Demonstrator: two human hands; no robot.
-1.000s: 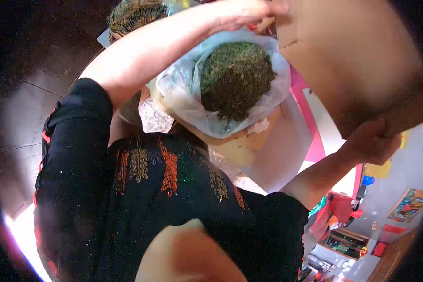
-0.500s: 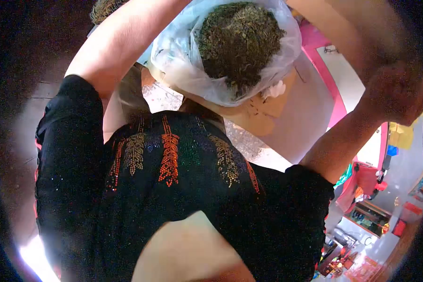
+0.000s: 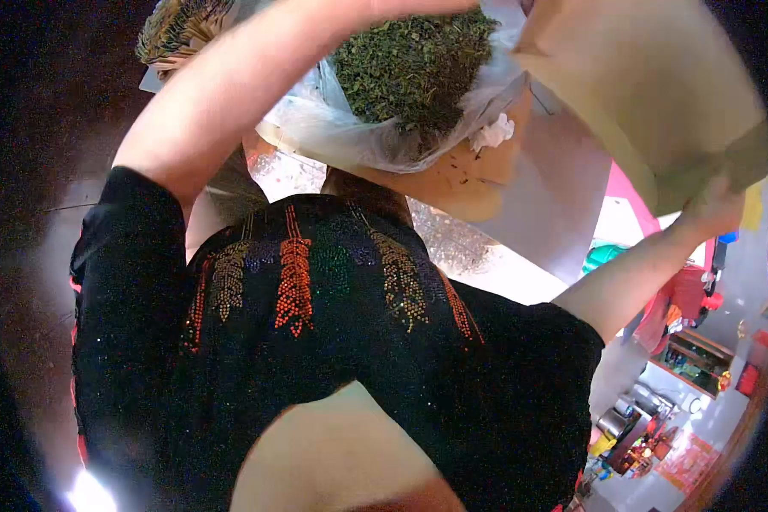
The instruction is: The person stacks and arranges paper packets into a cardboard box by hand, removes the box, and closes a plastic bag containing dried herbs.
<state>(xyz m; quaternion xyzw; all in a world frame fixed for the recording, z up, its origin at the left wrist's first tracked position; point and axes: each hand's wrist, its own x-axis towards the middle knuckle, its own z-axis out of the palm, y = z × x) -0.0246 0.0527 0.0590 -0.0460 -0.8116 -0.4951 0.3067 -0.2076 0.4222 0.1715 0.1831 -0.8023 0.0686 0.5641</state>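
Observation:
At the upper right, my right hand (image 3: 715,210) has its fingers closed on the lower edge of a large brown paper sheet (image 3: 648,85), which hangs curved in the air. My left arm reaches across the top of the view. Only a sliver of my left hand (image 3: 427,5) shows at the top border, above dried green leaves (image 3: 410,72), and its fingers are out of sight. Those crushed leaves fill a clear plastic bag (image 3: 350,141) with its mouth wide open. Beside the bag lies a crumpled white piece (image 3: 493,132), perhaps tissue.
Brown paper (image 3: 465,188) lies under the bag with leaf bits on it. A fanned stack of folded papers (image 3: 188,38) stands at the upper left. On the far right are metal pots (image 3: 631,405), a wooden-framed case (image 3: 693,363) and red items.
The brown paper sheet has come down and spread further into view at the upper right. My right hand is slightly lower. The leaf bag sits higher in view.

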